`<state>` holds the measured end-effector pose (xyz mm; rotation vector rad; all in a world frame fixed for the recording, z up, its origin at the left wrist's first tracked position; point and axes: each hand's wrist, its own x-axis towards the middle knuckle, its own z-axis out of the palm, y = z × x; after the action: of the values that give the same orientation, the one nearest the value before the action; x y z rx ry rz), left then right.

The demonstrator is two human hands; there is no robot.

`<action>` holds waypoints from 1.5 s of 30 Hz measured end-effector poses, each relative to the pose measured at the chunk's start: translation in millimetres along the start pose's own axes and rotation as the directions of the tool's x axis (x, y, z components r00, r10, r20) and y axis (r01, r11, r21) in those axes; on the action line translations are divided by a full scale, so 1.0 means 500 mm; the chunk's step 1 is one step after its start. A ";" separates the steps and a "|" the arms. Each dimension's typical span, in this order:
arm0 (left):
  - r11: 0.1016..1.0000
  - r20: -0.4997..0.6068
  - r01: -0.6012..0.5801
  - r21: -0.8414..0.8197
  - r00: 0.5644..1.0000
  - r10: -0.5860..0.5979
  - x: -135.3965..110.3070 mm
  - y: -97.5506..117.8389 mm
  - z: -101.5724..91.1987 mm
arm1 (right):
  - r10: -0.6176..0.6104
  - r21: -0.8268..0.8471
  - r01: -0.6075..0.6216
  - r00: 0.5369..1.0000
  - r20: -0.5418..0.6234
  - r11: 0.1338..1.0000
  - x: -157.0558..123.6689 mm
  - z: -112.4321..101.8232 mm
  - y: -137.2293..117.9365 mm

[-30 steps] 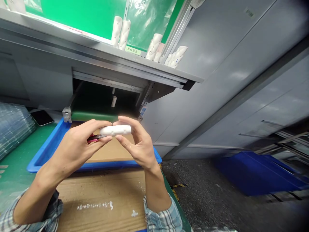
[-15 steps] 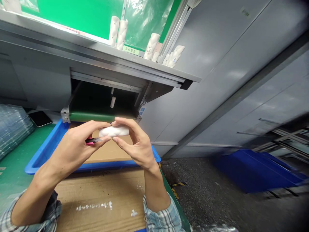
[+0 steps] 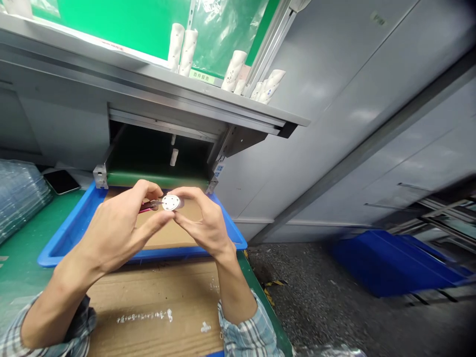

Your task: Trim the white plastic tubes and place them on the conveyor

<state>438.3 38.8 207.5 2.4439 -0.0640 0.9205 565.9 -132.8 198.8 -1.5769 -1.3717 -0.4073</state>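
A white cylindrical part [image 3: 171, 203] is held up above the blue tray, its round end turned toward me and showing several small holes. My right hand [image 3: 204, 218] is closed on it, thumb and fingers pinching it from the right. On the other side my left hand [image 3: 115, 228] is closed around small pliers [image 3: 149, 206] with pinkish-red handles. Their dark jaws point right, close to the rim of the part; whether they touch it I cannot tell. The left thumb tip lies at the part's lower edge.
Below my hands is a blue tray [image 3: 48, 259] with cardboard inside. Behind it a green conveyor belt [image 3: 148, 179] carries small white pieces [image 3: 173, 157]. White spiral tubes [image 3: 233, 71] stand on the metal shelf above. A phone [image 3: 61, 182] lies left; a cardboard sheet [image 3: 156, 292] is in front.
The white part has turned from lying sideways to facing me end-on. The pliers' jaws have come up beside its end, and my left fingers have shifted off its length.
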 end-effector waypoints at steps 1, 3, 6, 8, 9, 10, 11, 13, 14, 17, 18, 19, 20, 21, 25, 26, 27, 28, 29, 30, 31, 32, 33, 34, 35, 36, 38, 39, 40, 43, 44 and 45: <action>1.000 0.012 0.005 0.005 1.000 -0.005 0.002 0.002 -0.006 | 0.005 0.003 -0.005 1.000 -0.012 1.000 0.000 0.000 0.000; 0.999 0.022 0.010 0.032 1.000 -0.011 0.005 0.004 -0.013 | 0.008 -0.004 -0.008 1.000 -0.019 1.000 0.001 0.000 -0.002; 0.999 0.017 -0.001 0.054 1.000 0.000 0.006 0.000 -0.011 | 0.013 -0.008 -0.013 1.000 -0.004 1.000 0.001 0.002 -0.003; 0.998 0.019 -0.030 0.061 0.999 0.029 0.005 -0.003 -0.007 | 0.022 -0.005 -0.022 1.000 0.005 1.000 0.000 0.004 -0.002; 0.997 0.021 -0.050 0.062 0.999 0.049 0.005 -0.003 -0.005 | 0.030 -0.001 -0.030 0.999 0.014 1.000 -0.001 0.004 0.000; 0.995 0.025 -0.072 0.065 0.997 0.070 0.004 -0.003 -0.004 | 0.041 0.004 -0.041 0.999 0.025 0.999 -0.002 0.003 0.001; 0.993 0.030 -0.093 0.069 0.995 0.091 0.004 -0.003 -0.003 | 0.053 0.010 -0.053 0.998 0.041 0.999 -0.002 0.003 0.002; 0.989 0.044 -0.125 0.082 0.992 0.122 0.004 -0.002 -0.003 | 0.064 0.023 -0.066 0.995 0.074 0.998 -0.003 0.001 0.001; 0.987 0.047 -0.133 0.094 0.991 0.129 0.004 -0.002 -0.002 | 0.059 0.028 -0.062 0.994 0.089 0.998 -0.004 0.000 0.000; 0.980 0.021 -0.143 0.141 0.990 0.141 0.001 -0.007 0.002 | 0.036 0.049 -0.044 0.989 0.140 0.998 -0.002 -0.003 -0.005; 0.976 0.002 -0.143 0.161 0.989 0.145 0.000 -0.009 0.005 | 0.032 0.059 -0.042 0.987 0.159 0.997 -0.001 -0.004 -0.006; 0.971 -0.019 -0.145 0.188 0.988 0.151 -0.001 -0.011 0.007 | 0.026 0.071 -0.039 0.984 0.176 0.997 0.000 -0.004 -0.006; 0.964 -0.037 -0.149 0.220 0.986 0.160 -0.002 -0.013 0.009 | 0.016 0.082 -0.032 0.982 0.186 0.996 0.001 -0.005 -0.006; 0.955 -0.050 -0.150 0.257 0.984 0.168 -0.003 -0.013 0.011 | 0.003 0.089 -0.020 0.982 0.188 0.996 0.002 -0.006 -0.005; 0.915 -0.037 -0.155 0.372 0.983 0.182 -0.002 -0.009 0.013 | -0.031 0.078 0.017 0.984 0.176 0.997 0.003 -0.010 0.001; 0.910 -0.028 -0.160 0.382 0.982 0.184 -0.002 -0.007 0.013 | -0.033 0.080 0.019 0.983 0.178 0.997 0.002 -0.011 0.002; 0.906 -0.021 -0.166 0.389 0.982 0.189 -0.002 -0.005 0.013 | -0.037 0.086 0.021 0.982 0.183 0.996 0.001 -0.011 0.002; 0.903 -0.015 -0.173 0.394 0.981 0.194 -0.001 -0.004 0.013 | -0.040 0.094 0.023 0.981 0.188 0.995 0.001 -0.012 0.002; 0.898 -0.013 -0.175 0.403 0.980 0.197 -0.002 -0.002 0.012 | -0.043 0.100 0.024 0.980 0.194 0.995 0.000 -0.012 0.001; 0.892 -0.013 -0.175 0.416 0.980 0.199 -0.002 -0.001 0.012 | -0.045 0.102 0.025 0.979 0.199 0.995 -0.001 -0.012 0.000; 0.884 -0.017 -0.174 0.433 0.979 0.201 -0.002 -0.001 0.012 | -0.045 0.099 0.025 0.978 0.202 0.995 -0.001 -0.012 -0.001; 0.875 -0.021 -0.174 0.451 0.978 0.206 -0.003 0.000 0.012 | -0.045 0.095 0.027 0.978 0.202 0.995 -0.001 -0.013 -0.001; 0.866 -0.026 -0.177 0.468 0.977 0.214 -0.004 0.000 0.012 | -0.048 0.091 0.030 0.978 0.203 0.995 -0.001 -0.013 -0.002; 0.856 -0.032 -0.182 0.484 0.974 0.225 -0.004 0.001 0.012 | -0.054 0.089 0.036 0.978 0.204 0.995 -0.001 -0.013 -0.002; 0.847 -0.038 -0.188 0.497 0.971 0.238 -0.004 0.001 0.012 | -0.060 0.088 0.042 0.977 0.204 0.995 0.000 -0.013 -0.002; 0.839 -0.043 -0.192 0.509 0.968 0.247 -0.005 0.001 0.012 | -0.065 0.089 0.048 0.977 0.203 0.995 0.000 -0.013 -0.002; 0.828 -0.049 -0.196 0.525 0.965 0.259 -0.005 0.001 0.011 | -0.072 0.088 0.055 0.977 0.203 0.995 0.000 -0.014 -0.001; 0.823 -0.051 -0.195 0.533 0.964 0.261 -0.005 0.002 0.010 | -0.073 0.087 0.056 0.976 0.204 0.995 0.000 -0.014 -0.001; 0.819 -0.051 -0.195 0.540 0.963 0.264 -0.006 0.002 0.010 | -0.074 0.086 0.057 0.976 0.205 0.995 0.000 -0.014 -0.001; 0.808 -0.054 -0.191 0.558 0.963 0.265 -0.006 0.005 0.007 | -0.073 0.079 0.058 0.976 0.206 0.995 -0.001 -0.015 -0.003; 0.805 -0.057 -0.188 0.562 0.963 0.264 -0.006 0.006 0.007 | -0.072 0.075 0.058 0.976 0.203 0.995 -0.001 -0.015 -0.004; 0.804 -0.058 -0.185 0.566 0.963 0.262 -0.006 0.007 0.006 | -0.073 0.070 0.060 0.977 0.201 0.996 -0.001 -0.016 -0.005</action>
<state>437.1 33.8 205.2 2.9458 -0.0419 1.3662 566.0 -139.9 203.1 -1.5563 -1.5815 -0.2441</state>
